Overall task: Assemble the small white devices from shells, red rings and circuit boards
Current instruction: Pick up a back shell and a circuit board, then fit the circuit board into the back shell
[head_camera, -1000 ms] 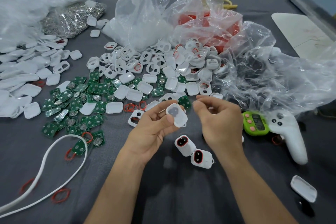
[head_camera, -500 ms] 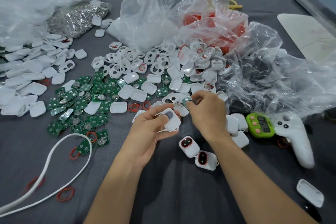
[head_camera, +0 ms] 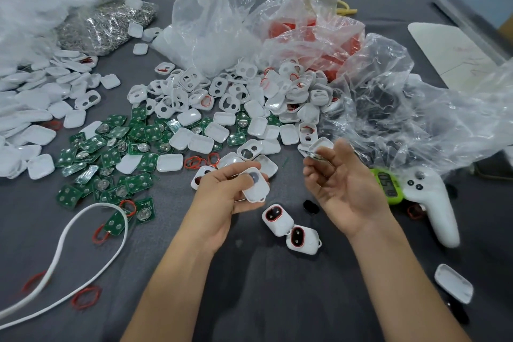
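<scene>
Right hand [head_camera: 342,191] is coming back from the parts pile [head_camera: 249,108], palm up, fingertips pinching a small white part [head_camera: 319,147]. Left hand [head_camera: 222,197] is gripping a white shell [head_camera: 256,187], thumb across it. Two finished devices [head_camera: 277,220] are lying touching each other on the grey table [head_camera: 249,300] between the wrists.

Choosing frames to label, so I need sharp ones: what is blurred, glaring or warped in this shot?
Head view: the right hand and the small part it pinches are motion-smeared; the left hand and its white shell are sharp; the clear plastic bags throw glare; the wide lens stretches the corners; light is soft, shadows faint.
</scene>
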### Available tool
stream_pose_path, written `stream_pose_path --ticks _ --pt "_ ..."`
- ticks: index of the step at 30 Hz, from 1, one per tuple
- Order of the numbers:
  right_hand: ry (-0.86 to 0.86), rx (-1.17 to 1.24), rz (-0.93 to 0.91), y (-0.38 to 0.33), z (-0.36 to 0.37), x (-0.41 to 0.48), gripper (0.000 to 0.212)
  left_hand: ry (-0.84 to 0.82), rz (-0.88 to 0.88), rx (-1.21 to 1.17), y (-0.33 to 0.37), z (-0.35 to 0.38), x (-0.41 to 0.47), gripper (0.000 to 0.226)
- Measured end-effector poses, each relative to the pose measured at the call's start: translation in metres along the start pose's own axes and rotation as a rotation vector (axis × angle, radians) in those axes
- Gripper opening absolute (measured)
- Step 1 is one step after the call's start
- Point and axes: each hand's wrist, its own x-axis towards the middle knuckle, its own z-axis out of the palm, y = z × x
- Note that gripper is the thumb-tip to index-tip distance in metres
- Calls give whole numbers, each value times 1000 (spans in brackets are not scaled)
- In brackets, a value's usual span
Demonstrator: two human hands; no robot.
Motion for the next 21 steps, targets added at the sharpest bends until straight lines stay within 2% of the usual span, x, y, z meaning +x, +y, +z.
stream_pose_path --ticks 3,7,13,17,21 --pt "-21 -91 -62 1 -3 -7 6 -7 -2 8 -1 1 -1 29" --pt "-69 -288 -161 3 -9 -13 27 -12 -1 34 -2 2 -2 30" --pt "-55 -342 -194 -1 -2 -18 21 -5 -2 31 -3 7 -1 25" --pt "21 -438 -227 5 2 -19 22 -78 -19 -43 -2 8 -1 25" --pt "62 -526 -251 13 6 -16 21 -154 -40 -90 -4 7 1 45"
